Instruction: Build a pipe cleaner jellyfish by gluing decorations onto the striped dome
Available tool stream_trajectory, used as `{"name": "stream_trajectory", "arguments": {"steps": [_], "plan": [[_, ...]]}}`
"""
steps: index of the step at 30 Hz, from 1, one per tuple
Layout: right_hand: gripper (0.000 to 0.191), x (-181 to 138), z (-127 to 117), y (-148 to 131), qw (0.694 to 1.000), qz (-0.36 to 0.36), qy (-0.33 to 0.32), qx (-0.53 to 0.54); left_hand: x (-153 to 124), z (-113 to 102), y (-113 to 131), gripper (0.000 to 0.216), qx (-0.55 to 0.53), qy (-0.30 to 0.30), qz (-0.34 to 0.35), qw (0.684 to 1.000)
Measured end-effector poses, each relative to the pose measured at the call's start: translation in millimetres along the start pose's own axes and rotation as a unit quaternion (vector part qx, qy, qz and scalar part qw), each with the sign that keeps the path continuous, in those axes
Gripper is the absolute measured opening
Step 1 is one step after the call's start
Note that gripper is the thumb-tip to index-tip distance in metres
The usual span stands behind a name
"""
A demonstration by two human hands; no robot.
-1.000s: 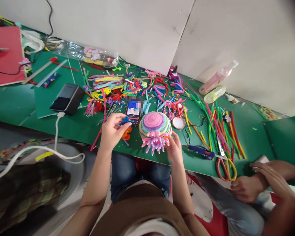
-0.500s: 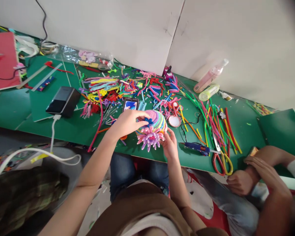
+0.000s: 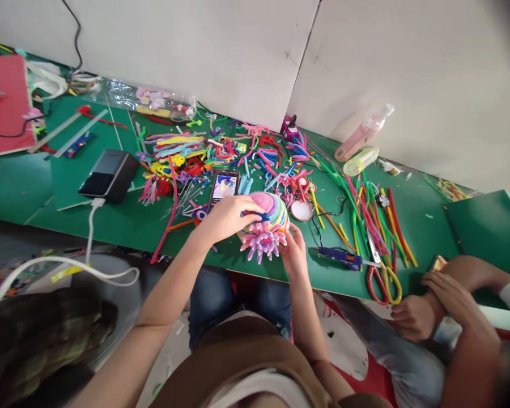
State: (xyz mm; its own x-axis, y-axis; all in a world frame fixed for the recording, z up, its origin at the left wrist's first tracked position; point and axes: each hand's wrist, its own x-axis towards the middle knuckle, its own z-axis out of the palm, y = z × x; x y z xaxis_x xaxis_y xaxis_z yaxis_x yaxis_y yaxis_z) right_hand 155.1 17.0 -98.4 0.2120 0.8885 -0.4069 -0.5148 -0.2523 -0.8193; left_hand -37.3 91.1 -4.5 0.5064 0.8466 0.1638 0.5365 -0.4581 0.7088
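A rounded, striped pipe-cleaner dome (image 3: 277,208) in pastel colours is held over the table's front edge. On its near side sits a pink and purple pipe-cleaner flower (image 3: 263,240). My left hand (image 3: 228,217) comes over the top from the left, its fingers closed on a small dark blue pipe-cleaner piece (image 3: 261,216) pressed against the dome. From the right, my right hand (image 3: 294,249) grips the dome's lower edge beside the flower; some of its fingers are hidden underneath. Just behind my left hand lies a phone (image 3: 224,186) with its screen lit.
Pipe-cleaner bits (image 3: 178,144) cover the table's back. On the right lie a blue glue gun (image 3: 339,256), scissors (image 3: 382,277), long pipe cleaners (image 3: 368,215) and bottles (image 3: 365,133). A black box (image 3: 109,175) with a white cable stands left. Another person's hands (image 3: 425,311) rest at the right.
My left hand has shifted slightly right and down with the blue piece, further onto the dome's front. More of the phone now shows. My right hand stays almost in place.
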Motion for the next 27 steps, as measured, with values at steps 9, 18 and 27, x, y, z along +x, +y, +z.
{"name": "stream_trajectory", "arguments": {"steps": [9, 18, 27], "plan": [[0.048, -4.3, -5.1, 3.5, 0.999, -0.011, 0.036, -0.029, -6.8, 16.1, 9.1, 0.021, 0.059, -0.011, -0.024, 0.998], [0.048, -2.5, -15.9, 3.3, 0.986, -0.063, 0.03, -0.15, -19.5, 22.1, -4.5, 0.012, -0.033, 0.039, 0.048, 0.998], [0.027, -9.2, -28.7, -2.0, 0.929, -0.129, -0.001, -0.346, -10.0, -4.3, -101.9, 0.025, 0.189, 0.144, -0.058, 0.97]]}}
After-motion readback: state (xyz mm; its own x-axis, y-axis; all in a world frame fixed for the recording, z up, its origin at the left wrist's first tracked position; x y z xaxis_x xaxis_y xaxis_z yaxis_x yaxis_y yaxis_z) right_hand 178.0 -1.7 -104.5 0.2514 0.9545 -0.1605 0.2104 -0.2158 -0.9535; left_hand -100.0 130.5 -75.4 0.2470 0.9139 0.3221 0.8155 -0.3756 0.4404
